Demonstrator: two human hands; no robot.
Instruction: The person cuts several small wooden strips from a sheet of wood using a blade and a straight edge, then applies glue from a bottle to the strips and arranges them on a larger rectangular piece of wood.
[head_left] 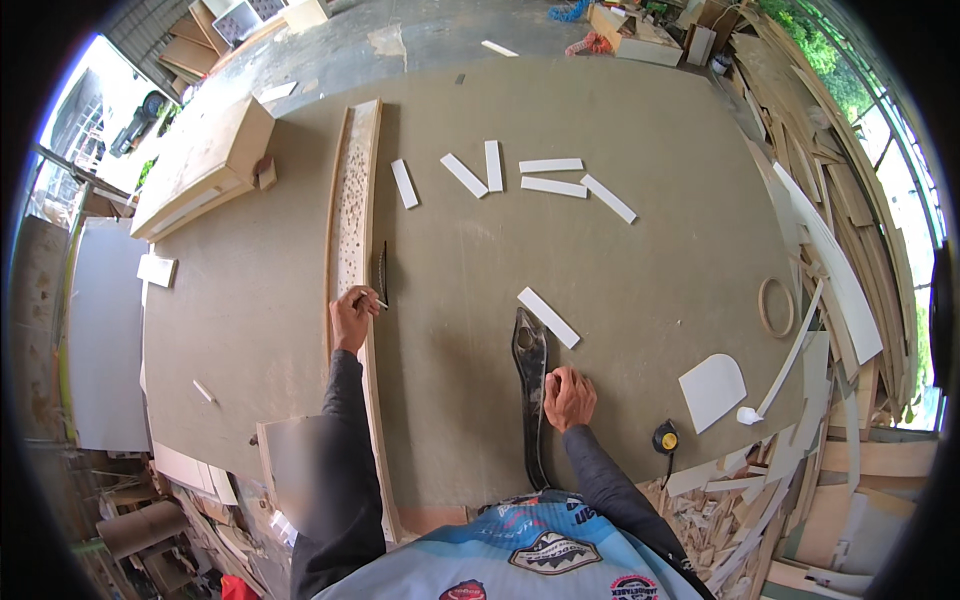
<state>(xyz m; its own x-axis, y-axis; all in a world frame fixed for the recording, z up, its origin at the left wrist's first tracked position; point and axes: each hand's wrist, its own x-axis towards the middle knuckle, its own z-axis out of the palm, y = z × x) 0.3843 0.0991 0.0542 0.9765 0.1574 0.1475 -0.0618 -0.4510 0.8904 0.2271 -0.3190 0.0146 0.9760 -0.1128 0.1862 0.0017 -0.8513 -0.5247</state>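
Since the left hand [354, 318] was pinching a pencil [379, 301] with fingers nearly closed right at the edge of the long perforated wood strip [352, 210], I'd say keeping the tip tight against that edge was the trick for a clean line. Over on the right, the right hand [569, 397] was curled loosely shut on the surface [640, 200], resting against a dark curved template [529, 380], with a white slat [547, 317] just beyond.

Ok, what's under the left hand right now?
The left hand rests on a long narrow wooden strip lying on the grey worktable, pinching a thin pencil-like stick. The part of the strip under the palm is hidden.
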